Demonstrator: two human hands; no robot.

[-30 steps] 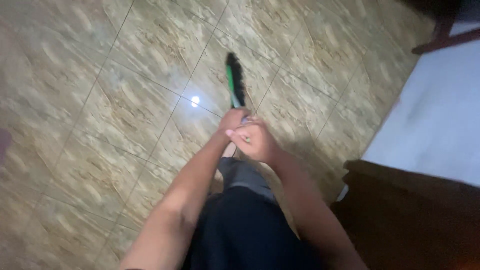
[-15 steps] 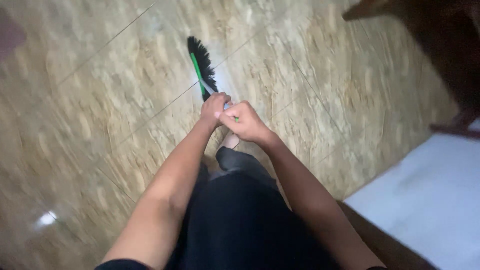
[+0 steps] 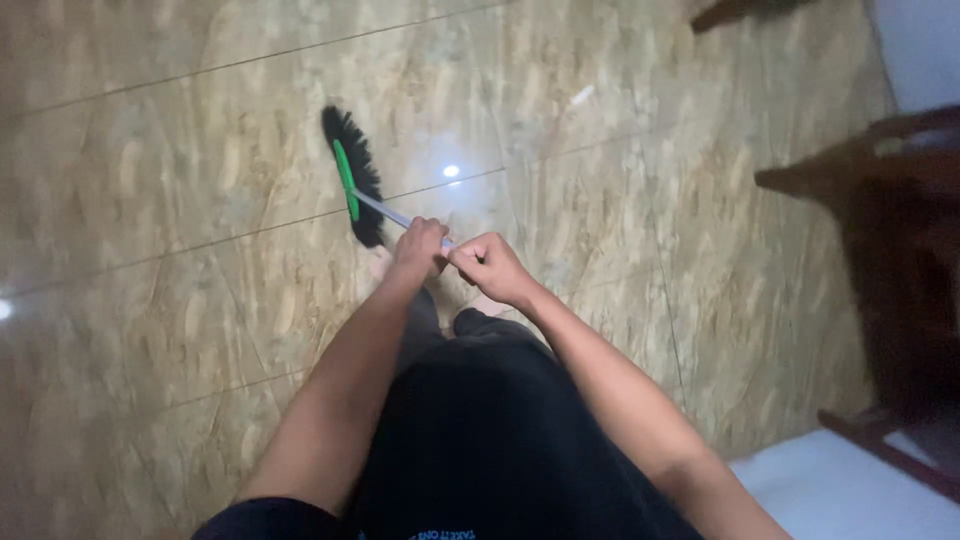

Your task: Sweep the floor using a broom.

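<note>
Left hand point(image 3: 420, 246) and right hand point(image 3: 489, 265) both clenched on thin pale handle of green-backed black-bristled broom point(image 3: 352, 177), bristle head resting on glossy beige marbled tile floor point(image 3: 180, 150), dark wooden furniture point(image 3: 900, 250) at right.

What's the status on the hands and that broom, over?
Left hand and right hand both shut on the broom handle. Broom head down on the tiled floor, out front. Dark wooden furniture off right, apart from the broom.

Our two hands closed together, arms stretched ahead

We reach both bare forearms toward twelve o'clock; our left hand point(image 3: 418, 248) sits curled at eleven o'clock of our right hand point(image 3: 492, 268), fingers of both wrapped tight, knuckles nearly touching, elbows bent outward.
</note>
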